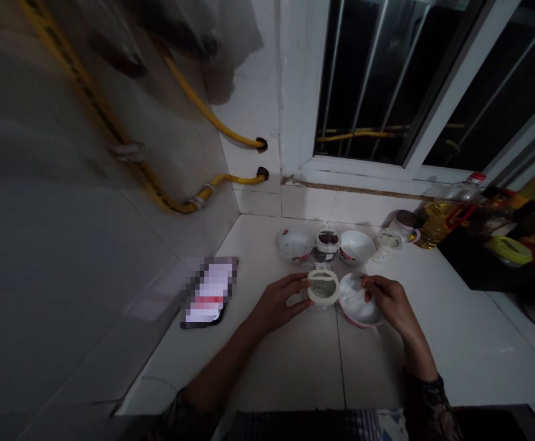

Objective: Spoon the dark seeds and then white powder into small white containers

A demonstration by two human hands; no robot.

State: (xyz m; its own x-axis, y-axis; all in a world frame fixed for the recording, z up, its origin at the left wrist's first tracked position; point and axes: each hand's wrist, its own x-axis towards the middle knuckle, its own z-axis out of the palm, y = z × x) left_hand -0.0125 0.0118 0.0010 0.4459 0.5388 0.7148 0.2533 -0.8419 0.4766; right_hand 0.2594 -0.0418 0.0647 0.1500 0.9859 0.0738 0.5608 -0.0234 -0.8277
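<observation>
My left hand (pixel 279 301) grips the left side of a small clear container (pixel 323 301) between thumb and fingers. The container has a pale rim, and its clear lid (pixel 325 254) seems to stand raised behind it. Just to the right sits a bowl (pixel 361 321) with a pinkish outside, holding a white substance (pixel 356 299) that looks like powder or grains. Over this bowl's right side, my right hand (pixel 387 300) has its fingertips pinched together. Whatever they hold, if anything, is too small and dim to make out.
Behind stand two white bowls (pixel 295 244), a small jar with dark contents (pixel 328 237) and a clear jar (pixel 389 240). A phone (pixel 209 293) leans at the left wall. An oil bottle (pixel 437 214) and a black box (pixel 467 257) with condiments are at right.
</observation>
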